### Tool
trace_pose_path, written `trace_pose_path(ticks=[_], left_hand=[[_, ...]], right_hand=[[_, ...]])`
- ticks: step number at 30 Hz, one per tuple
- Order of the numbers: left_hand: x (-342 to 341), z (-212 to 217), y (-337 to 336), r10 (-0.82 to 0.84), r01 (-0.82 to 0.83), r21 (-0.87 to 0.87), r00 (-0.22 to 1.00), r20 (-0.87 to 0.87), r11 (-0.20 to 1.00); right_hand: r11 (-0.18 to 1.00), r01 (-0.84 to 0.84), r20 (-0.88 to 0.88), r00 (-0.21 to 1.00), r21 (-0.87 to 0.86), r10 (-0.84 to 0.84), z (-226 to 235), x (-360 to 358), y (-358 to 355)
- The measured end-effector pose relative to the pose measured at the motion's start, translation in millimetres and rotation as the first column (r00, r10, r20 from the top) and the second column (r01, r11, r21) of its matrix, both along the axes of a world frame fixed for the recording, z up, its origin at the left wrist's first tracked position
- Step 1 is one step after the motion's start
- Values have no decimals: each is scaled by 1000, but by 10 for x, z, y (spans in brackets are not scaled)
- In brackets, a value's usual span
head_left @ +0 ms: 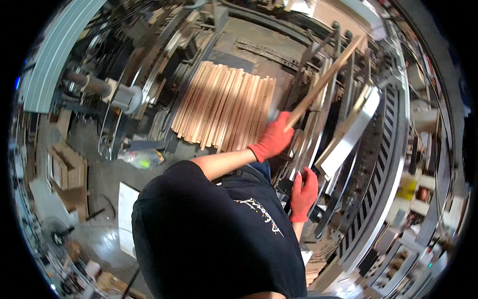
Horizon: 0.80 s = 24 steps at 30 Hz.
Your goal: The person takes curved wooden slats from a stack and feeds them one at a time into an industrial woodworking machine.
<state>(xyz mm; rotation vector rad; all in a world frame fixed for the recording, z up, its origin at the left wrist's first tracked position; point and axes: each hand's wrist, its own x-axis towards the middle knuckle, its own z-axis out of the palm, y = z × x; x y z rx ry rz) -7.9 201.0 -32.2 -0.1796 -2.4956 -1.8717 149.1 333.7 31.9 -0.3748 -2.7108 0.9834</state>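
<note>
Beside the stack of slats: the scene hangs around a stack of slats point(224, 107), pale wooden strips lying side by side on a dark machine bed.
Stack count: too many strips to count exactly; they lie parallel, fanned a little at the near end.
Held stick: one long wooden stick point(326, 79), thin, straight and light brown, tilted up and away to the right of the stack of slats, its lower end at the stack's right edge.
Left hand: the left hand point(273, 139), in a red glove, sits at the stack's near right corner with its fingers closed round the stick's lower end.
Right hand: the right hand point(303, 193), also in a red glove, is below and to the right of the stack of slats, down among the metal rails; whether its fingers are closed on anything I cannot tell.
Gloves: two, both red.
Rails: dark metal rails point(311, 144) run just right of the stack of slats, with a flat white board point(351, 132) lying slantwise beyond them.
Boxes: cardboard boxes point(67, 167) stand on the floor well left of the stack of slats; their contents do not show.
Roller: one grey roller point(107, 89) lies left of the stack of slats.
Bottle: one clear plastic bottle point(142, 158) lies below the stack's left corner.
</note>
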Motion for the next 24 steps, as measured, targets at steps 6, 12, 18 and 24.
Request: trace_pose_path(ticks=[6,12,18,24], left_hand=[[-411,-881,-1189,216,2,-419,855,471,908],[-192,-1832,-1568,388,-70,-521,752,532,851],[-270,-2193,-1658,491,-73,-624,690,532,778],[-283,-2636,-1776,563,-129,-643,630,534,755]], right_hand=[[925,-71,-14,997,374,82,-198,263,256],[953,-17,69,998,302,-4,-537,541,338],[980,143,115,981,140,-159,-777,657,316],[978,201,139,969,50,-206,-733,608,270]])
